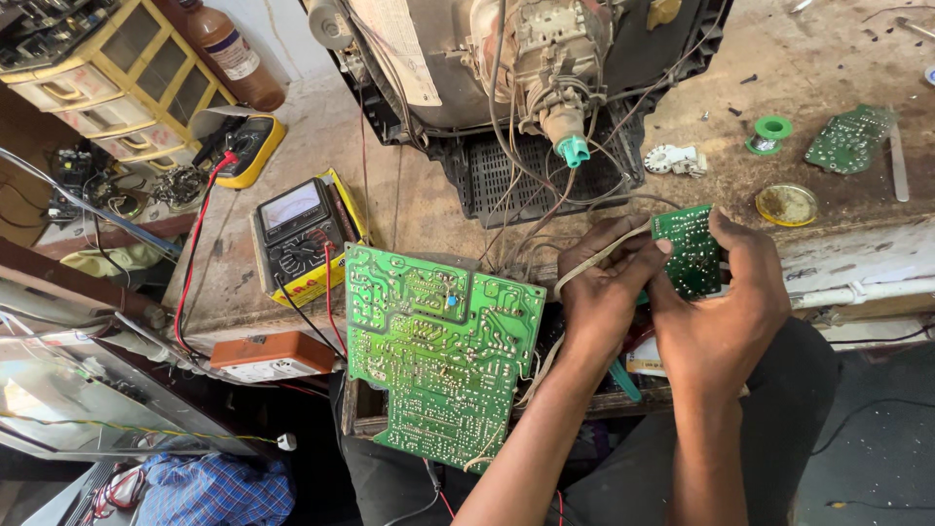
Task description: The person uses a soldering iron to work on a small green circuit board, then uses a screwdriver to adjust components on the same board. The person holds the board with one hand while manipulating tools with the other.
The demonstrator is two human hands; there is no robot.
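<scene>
Up at the top left, a brown bottle (232, 51) with a pale label stands on the surface (429, 209), next to yellow drawers (112, 73). A yellow meter (302, 237) with a white dial window lies flat lower down, and red and black wires run from it. An orange box (271, 356) with a white label sits at the surface's front edge.

The left hand (606, 282) and the right hand (726, 307) are close together, touching. Both are curled around a small green board (690, 248), which they pinch by its edges, just over the front edge of the surface. A pale flat cable (594, 261) crosses the left hand's fingers.

Just left of the hands, a big green board (438, 356) leans over the edge, with thin wires hanging off it. Behind the hands sits an old open TV tube (531, 68) with tangled wires. To the right lie a green solder reel (769, 131), a round tin (786, 205) and another green board (849, 139).
</scene>
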